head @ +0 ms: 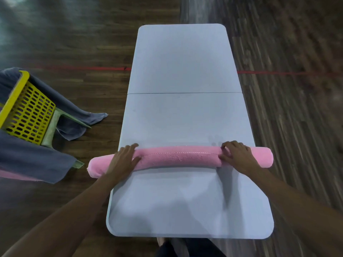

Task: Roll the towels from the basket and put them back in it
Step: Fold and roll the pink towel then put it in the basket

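A pink towel (178, 157) lies rolled into a long tube across the white folding table (183, 71), both ends sticking out past the table's sides. My left hand (124, 158) rests flat on the roll near its left end, fingers straight. My right hand (236, 154) lies on the roll near its right end with its fingers curled over the top. The yellow perforated basket (26, 110) stands at the left on a green stool, with grey towels (35, 158) draped over it and hanging down.
The green stool (53, 127) and the hanging grey towels stand close to the table's left side. A bit of pink cloth (11, 176) shows under the grey towel at the far left. Dark wooden floor surrounds the table, with a red line across it.
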